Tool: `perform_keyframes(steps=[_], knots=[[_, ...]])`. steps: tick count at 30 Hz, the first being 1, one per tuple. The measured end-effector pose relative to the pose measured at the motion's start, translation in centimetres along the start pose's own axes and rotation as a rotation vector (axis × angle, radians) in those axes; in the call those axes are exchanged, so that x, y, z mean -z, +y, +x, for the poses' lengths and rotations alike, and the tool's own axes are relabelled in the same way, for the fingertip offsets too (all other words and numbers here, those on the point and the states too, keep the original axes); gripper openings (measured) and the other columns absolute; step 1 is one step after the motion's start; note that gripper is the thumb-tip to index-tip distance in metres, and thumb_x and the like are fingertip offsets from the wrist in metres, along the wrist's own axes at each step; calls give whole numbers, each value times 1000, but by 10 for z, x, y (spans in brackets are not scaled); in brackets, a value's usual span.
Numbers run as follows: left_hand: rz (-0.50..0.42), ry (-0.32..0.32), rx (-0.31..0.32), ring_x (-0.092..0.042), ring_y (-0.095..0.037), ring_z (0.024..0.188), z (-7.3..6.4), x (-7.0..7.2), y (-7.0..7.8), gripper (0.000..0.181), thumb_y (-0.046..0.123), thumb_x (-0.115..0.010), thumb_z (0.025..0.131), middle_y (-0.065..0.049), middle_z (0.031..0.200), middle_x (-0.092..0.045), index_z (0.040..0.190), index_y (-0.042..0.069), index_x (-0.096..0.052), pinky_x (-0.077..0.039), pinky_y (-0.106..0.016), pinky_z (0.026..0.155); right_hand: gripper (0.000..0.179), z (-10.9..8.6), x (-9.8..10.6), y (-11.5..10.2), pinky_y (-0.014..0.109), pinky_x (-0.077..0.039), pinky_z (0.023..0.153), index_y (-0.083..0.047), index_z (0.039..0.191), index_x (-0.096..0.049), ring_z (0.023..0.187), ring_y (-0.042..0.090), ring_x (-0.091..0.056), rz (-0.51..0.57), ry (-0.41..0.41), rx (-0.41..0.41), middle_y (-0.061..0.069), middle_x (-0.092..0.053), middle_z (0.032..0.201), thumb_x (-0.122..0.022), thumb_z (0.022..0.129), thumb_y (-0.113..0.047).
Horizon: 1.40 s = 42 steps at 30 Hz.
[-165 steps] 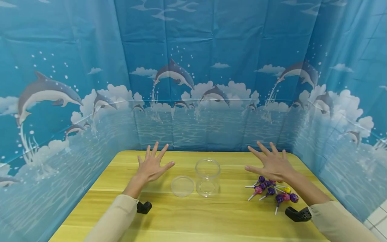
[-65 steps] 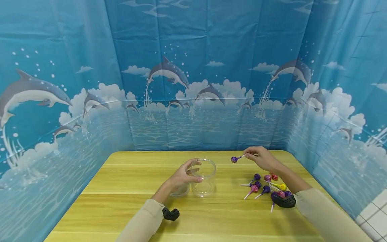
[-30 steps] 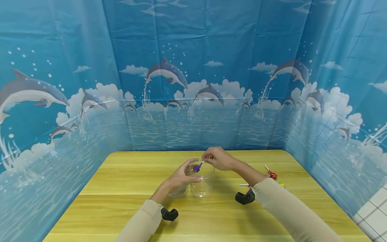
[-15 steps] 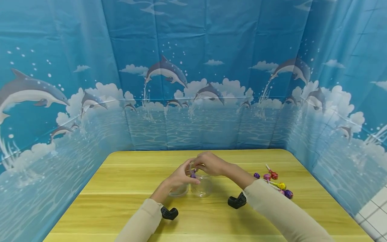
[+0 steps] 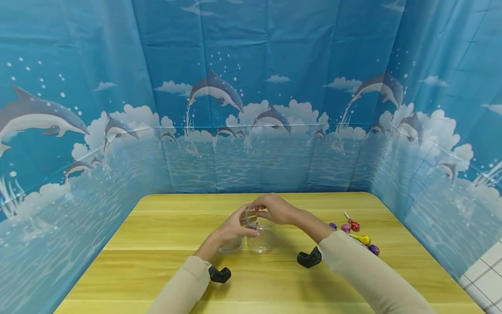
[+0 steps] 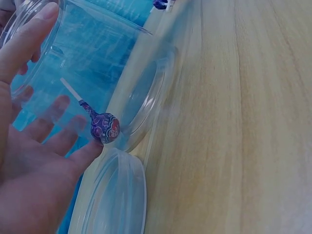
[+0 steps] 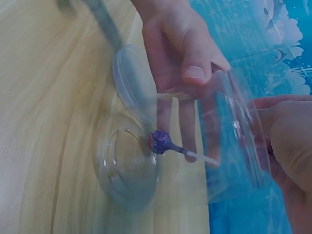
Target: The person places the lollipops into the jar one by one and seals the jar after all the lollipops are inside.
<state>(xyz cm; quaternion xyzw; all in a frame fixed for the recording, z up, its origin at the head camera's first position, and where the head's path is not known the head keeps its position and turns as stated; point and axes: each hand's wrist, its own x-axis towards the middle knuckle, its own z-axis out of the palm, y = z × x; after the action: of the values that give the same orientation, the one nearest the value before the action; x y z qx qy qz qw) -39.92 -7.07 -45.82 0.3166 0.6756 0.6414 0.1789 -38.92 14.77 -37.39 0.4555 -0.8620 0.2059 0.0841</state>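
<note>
A clear plastic jar (image 5: 262, 244) stands upright on the table, its round mouth at the top. My left hand (image 5: 234, 227) holds it from the left side, thumb in front and fingers behind the wall. Inside the jar is a purple-wrapped lollipop (image 6: 105, 127), head down with its white stick (image 7: 202, 157) slanting up, free of any fingers. Over the mouth is my right hand (image 5: 276, 210), its fingertips just inside the rim with nothing between them. A clear round lid (image 6: 122, 195) lies on the table left of the jar, partly behind my left hand in the head view.
Several lollipops lie in a loose group at the right, including a red one (image 5: 354, 226), a yellow one (image 5: 364, 240) and a purple one (image 5: 374, 250); my right forearm hides some. A blue dolphin-print curtain (image 5: 251, 165) hangs around the wooden table (image 5: 157, 261).
My right hand brought a purple lollipop from the group to the jar, lowered it through the mouth and let it go. My left hand came to the jar earlier and has stayed there.
</note>
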Motion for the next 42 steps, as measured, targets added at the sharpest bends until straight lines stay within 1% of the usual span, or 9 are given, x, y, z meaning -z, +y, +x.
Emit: perform_keyframes(steps=[4,8,11,15,21,25,31,36,42], knots=[[-6,0,5,-39,-45,143,1,-1,0,84,2,-76,94,-13,158,-41,163,20,-30,-51,-46,101,25,-5,7,1,39,-57,78,-4,121,-76,92,20,-68,-7,17,-25,8,-73,105,-73,96,-3],[-4,-3,-4,-37,-44,144,1,-1,0,84,-2,-73,94,-17,157,-43,163,19,-29,-50,-47,101,25,-10,15,3,35,-55,79,-5,121,-75,93,19,-66,11,15,-67,4,-71,104,-73,97,-4],[1,-3,-13,-36,-41,146,1,-1,-1,84,0,-74,94,-19,158,-42,163,18,-29,-49,-46,103,24,-16,20,5,37,-55,80,-5,122,-74,93,19,-65,22,16,-87,2,-70,104,-72,98,-6],[6,-3,-9,-41,-40,143,2,0,-1,83,4,-77,93,-20,157,-41,162,20,-32,-50,-46,103,23,-24,26,11,42,-56,81,-3,121,-73,93,20,-66,21,30,-96,2,-70,102,-72,98,-7],[-15,-17,-8,-39,-45,143,3,0,-2,84,3,-76,93,-27,159,-36,162,20,-31,-50,-46,101,22,-39,35,19,46,-56,83,-4,120,-73,96,25,-67,20,48,-139,5,-71,103,-72,98,-9],[-32,-15,-11,-37,-48,143,4,-1,-3,86,2,-77,92,-27,159,-36,162,18,-30,-51,-46,101,23,-49,41,24,43,-56,83,-5,120,-73,95,23,-67,11,58,-161,5,-72,104,-72,98,-9],[-23,-7,-11,-38,-42,145,1,-2,-2,88,1,-78,91,-27,159,-35,163,18,-30,-51,-45,101,24,-68,49,36,43,-57,83,-5,121,-74,93,18,-66,-18,79,-203,2,-72,106,-73,98,-11],[-38,-18,-18,-37,-44,145,1,-2,-2,90,6,-81,90,-31,159,-31,163,18,-29,-52,-44,100,23,-87,56,44,45,-56,81,-4,120,-74,90,18,-66,-20,99,-248,1,-71,101,-74,97,-11],[-51,-21,-25,-34,-44,146,1,-2,-3,91,8,-82,90,-28,160,-33,163,17,-28,-50,-45,103,23,-113,64,57,41,-55,79,-3,120,-73,87,16,-65,-12,127,-305,-4,-69,97,-73,98,-10]])
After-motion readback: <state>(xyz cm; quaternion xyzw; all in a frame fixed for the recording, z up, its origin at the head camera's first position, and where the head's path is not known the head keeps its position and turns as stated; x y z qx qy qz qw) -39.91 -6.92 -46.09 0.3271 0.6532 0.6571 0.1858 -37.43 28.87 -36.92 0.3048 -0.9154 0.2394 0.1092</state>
